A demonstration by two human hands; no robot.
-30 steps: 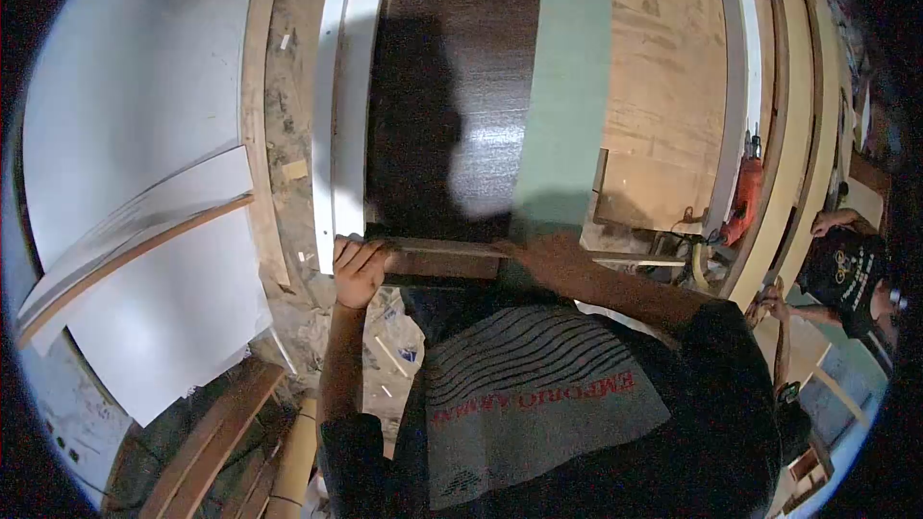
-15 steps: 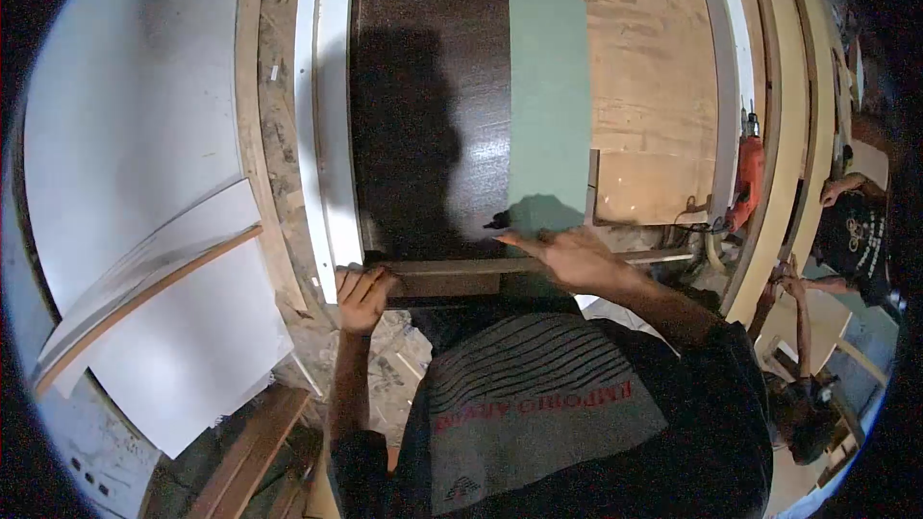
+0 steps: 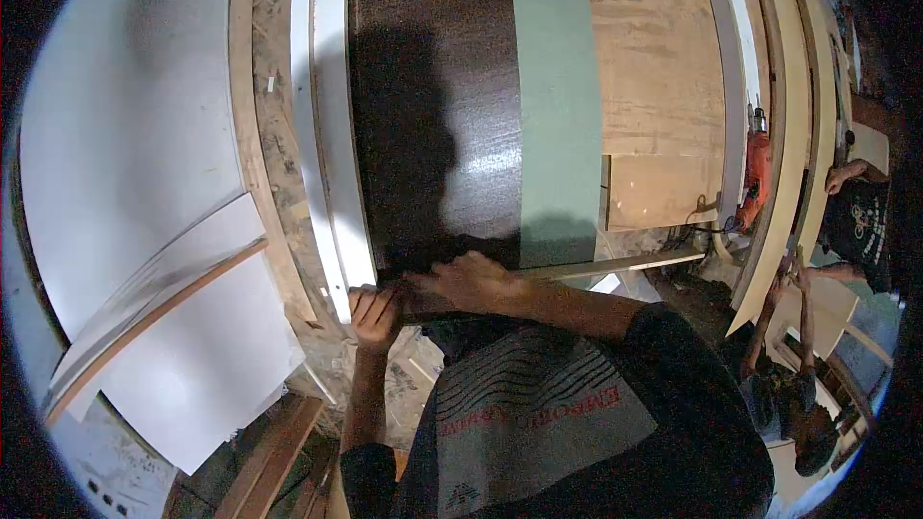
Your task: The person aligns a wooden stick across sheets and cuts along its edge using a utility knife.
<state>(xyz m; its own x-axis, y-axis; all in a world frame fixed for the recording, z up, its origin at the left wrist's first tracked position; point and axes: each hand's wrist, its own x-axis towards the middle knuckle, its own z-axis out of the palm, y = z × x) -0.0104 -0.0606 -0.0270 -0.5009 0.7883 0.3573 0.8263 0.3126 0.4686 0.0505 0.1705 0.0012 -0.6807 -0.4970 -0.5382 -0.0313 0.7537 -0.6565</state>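
Observation:
A long dark brown panel (image 3: 481,86) with a pale green band (image 3: 558,115) along its right side lies before me. Across its near end runs a narrow wooden strip (image 3: 615,266). My left hand (image 3: 375,315) is closed, its fingers curled over the strip's left end, beside the near end of a white bar (image 3: 336,173). Over the near edge of the dark panel, my right hand (image 3: 473,281) points left, close to my left hand. Its fingertips are lost in shadow, so whether they hold anything cannot be seen.
A red power drill (image 3: 756,173) lies at the right beside long pale boards (image 3: 790,135). Plywood (image 3: 654,67) adjoins the green band. White sheets (image 3: 192,356) and brown planks (image 3: 264,457) are on the left. Another person's hand (image 3: 846,176) rests at the far right.
My right hand has moved left along the panel's near edge, from the green band toward my left hand. My left hand keeps its hold. The view has shifted slightly.

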